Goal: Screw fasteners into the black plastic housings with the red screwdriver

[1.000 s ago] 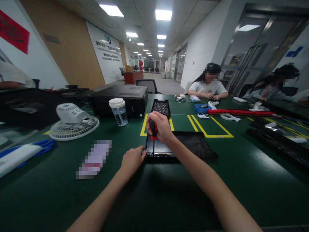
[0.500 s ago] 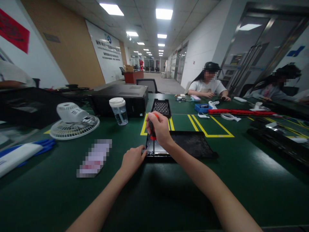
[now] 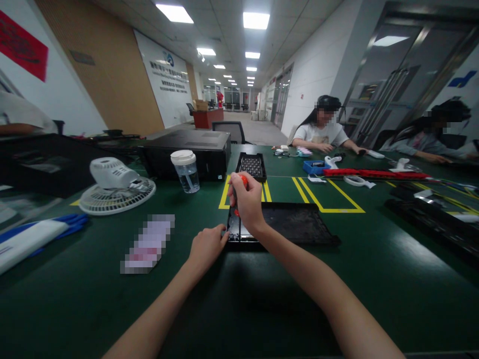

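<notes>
A flat black panel (image 3: 295, 222) with raised edges lies on the green table in front of me. My right hand (image 3: 249, 202) is wrapped round the red and black handle of a screwdriver (image 3: 239, 228), held upright with its shaft pointing down into the left end of the panel. Its tip meets the area near the panel's front left corner, though the exact contact point is too small to make out. At that same corner, my left hand (image 3: 208, 244) grips the panel's left edge, thumb and fingers close together.
Beyond the panel sits a black tray (image 3: 251, 165) of small metallic pieces. A lidded cup (image 3: 186, 172), a white fan (image 3: 116, 187) and blue gloves (image 3: 73, 223) are to the left. A blue box (image 3: 313, 167) and black parts (image 3: 430, 219) lie right. Across the table sits a person (image 3: 322, 132).
My right hand has turned slightly on the screwdriver handle, while the shaft stays at the same spot. My left hand keeps its place. The seated person's hand has moved right.
</notes>
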`<state>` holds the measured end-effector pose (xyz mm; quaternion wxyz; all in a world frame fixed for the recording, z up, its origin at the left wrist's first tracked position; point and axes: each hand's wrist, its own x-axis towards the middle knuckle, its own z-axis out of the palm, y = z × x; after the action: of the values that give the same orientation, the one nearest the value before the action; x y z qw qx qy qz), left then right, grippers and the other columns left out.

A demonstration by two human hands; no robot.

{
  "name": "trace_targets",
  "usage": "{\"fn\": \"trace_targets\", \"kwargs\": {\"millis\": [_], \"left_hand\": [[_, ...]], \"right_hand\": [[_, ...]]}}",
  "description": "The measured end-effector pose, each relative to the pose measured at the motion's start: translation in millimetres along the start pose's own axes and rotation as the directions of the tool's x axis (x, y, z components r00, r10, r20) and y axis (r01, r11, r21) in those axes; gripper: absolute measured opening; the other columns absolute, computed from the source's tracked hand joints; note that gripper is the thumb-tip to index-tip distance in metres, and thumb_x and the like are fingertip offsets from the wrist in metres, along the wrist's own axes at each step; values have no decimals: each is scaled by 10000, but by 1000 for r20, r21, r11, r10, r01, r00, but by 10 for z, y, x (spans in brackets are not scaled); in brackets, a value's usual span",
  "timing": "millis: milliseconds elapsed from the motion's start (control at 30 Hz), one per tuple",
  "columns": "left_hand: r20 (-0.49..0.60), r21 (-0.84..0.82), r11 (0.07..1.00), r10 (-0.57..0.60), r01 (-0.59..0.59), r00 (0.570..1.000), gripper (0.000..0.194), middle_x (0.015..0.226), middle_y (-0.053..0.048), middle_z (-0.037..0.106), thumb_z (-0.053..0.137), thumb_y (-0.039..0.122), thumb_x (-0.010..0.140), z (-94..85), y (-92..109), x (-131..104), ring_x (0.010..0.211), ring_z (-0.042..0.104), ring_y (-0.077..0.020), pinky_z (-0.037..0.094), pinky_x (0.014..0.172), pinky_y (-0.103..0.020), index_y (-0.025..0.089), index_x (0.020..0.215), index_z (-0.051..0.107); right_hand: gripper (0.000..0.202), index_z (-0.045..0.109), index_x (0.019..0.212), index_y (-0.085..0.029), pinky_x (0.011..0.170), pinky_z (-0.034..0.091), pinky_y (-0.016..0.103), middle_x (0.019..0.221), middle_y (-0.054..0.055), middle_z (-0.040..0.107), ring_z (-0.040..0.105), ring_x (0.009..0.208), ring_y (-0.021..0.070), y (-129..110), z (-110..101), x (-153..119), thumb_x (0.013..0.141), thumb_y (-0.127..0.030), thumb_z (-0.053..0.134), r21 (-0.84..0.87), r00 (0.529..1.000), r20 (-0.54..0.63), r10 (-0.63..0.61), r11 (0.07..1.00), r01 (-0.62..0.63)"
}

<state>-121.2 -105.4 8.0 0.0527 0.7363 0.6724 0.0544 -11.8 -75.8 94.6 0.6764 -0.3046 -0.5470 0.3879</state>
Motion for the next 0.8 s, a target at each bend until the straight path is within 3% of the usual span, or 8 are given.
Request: {"fn": "trace_targets", "kwargs": {"millis": [400, 633, 800], "left_hand": [[13, 17, 1000, -6, 6, 1000, 344, 884, -78, 685, 374, 428, 865, -41, 23, -4, 846, 642, -222, 460, 731, -307, 256, 1073, 587], [0, 13, 1000, 7, -7, 1000, 348, 882, -81, 681, 366, 429, 868, -18, 3, 1, 833, 640, -217, 458, 713, -296, 251, 1070, 587], [1, 11, 1000, 11, -11, 1000, 354, 867, -81, 680, 361, 431, 869, -8, -11, 14, 827, 641, -220, 461, 697, -295, 247, 1071, 588]], "right_hand": [[275, 510, 712, -188, 387, 314, 175, 530, -52, 473, 394, 387, 47, 8, 12, -38, 816, -441, 476, -53, 996, -85, -20, 998, 16], [275, 491, 710, -184, 381, 304, 166, 544, -53, 464, 384, 393, 40, 7, -36, -9, 816, -438, 485, 33, 1000, -28, 7, 999, -6], [304, 487, 720, -181, 368, 295, 160, 550, -53, 469, 398, 388, 38, -1, -132, 36, 824, -465, 458, 126, 995, 86, 45, 990, -55]]}}
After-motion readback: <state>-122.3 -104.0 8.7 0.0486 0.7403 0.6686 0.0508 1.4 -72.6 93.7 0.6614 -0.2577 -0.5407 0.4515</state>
